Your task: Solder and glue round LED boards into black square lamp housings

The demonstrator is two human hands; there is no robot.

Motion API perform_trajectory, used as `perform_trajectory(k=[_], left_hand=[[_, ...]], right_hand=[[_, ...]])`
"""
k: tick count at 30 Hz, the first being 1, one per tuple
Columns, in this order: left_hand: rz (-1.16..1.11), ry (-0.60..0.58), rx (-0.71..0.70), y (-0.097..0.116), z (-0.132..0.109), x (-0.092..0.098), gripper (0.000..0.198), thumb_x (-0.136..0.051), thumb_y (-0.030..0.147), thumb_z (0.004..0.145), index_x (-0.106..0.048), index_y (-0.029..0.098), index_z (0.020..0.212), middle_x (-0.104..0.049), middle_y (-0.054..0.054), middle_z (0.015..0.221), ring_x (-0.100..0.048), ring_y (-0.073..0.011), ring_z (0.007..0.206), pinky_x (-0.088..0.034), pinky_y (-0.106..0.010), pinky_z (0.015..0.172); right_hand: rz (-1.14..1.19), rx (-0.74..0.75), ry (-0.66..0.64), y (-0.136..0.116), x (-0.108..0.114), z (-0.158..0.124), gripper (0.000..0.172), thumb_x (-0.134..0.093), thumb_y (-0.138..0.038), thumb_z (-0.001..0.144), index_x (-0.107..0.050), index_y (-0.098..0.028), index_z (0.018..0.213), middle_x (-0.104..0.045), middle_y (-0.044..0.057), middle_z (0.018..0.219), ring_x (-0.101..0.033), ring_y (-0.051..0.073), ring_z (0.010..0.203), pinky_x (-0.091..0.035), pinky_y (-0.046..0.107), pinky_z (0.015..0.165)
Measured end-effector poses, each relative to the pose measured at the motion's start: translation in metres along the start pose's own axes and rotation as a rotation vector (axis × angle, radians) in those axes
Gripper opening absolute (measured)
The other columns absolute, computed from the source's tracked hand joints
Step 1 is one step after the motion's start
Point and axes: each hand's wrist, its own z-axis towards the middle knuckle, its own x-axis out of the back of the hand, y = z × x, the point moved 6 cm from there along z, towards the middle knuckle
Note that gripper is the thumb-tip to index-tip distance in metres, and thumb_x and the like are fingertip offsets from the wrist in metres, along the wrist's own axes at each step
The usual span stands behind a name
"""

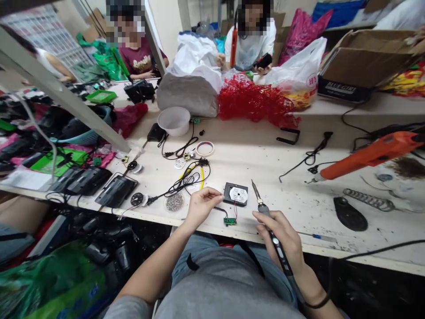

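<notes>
My right hand is closed round a black soldering iron, its tip pointing up and away just right of a black square housing with a white LED disc. My left hand hovers at the table's front edge with thumb and fingers pinched near a thin wire; what it pinches is too small to make out. A small green circuit board lies between my hands, joined to the housing by red and black wires.
An orange glue gun and a coiled iron stand lie to the right. Black housings, a dish of screws, tangled cables, a white bowl and a tape roll lie left. Two people sit across the table behind red mesh.
</notes>
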Motion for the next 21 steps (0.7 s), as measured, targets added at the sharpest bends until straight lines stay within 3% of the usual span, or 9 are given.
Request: perform_trajectory(k=[7,16,21], left_hand=[[0.325,-0.041,-0.229,0.001,-0.015,-0.030,0.011,-0.073,0.031,0.082,-0.076,0.021,0.078,-0.076,-0.004,0.079,-0.069,-0.0184,0.078,-0.055,-0.030,0.075],[0.327,-0.016,-0.266,0.008,-0.032,-0.037,0.015,-0.069,0.027,0.086,-0.073,0.020,0.098,-0.078,-0.003,0.083,-0.073,-0.0163,0.075,-0.060,-0.027,0.071],[0.348,-0.059,-0.337,0.011,-0.037,-0.041,0.014,-0.066,0.025,0.089,-0.071,0.020,0.101,-0.079,-0.005,0.092,-0.074,-0.0168,0.082,-0.060,-0.028,0.077]], right_hand=[[0.032,-0.093,0.032,0.003,0.010,-0.001,0.043,-0.060,-0.007,0.092,-0.067,-0.025,0.130,-0.059,0.003,0.085,-0.062,0.014,0.071,-0.053,0.024,0.062],[0.205,-0.333,0.043,0.023,-0.043,0.017,0.019,-0.062,-0.015,0.092,-0.068,-0.022,0.108,-0.072,0.004,0.091,-0.071,0.016,0.082,-0.058,0.027,0.076],[0.236,-0.371,0.062,0.027,-0.052,0.018,0.019,-0.062,-0.014,0.089,-0.067,-0.023,0.105,-0.072,0.001,0.088,-0.071,0.015,0.079,-0.058,0.024,0.073]])
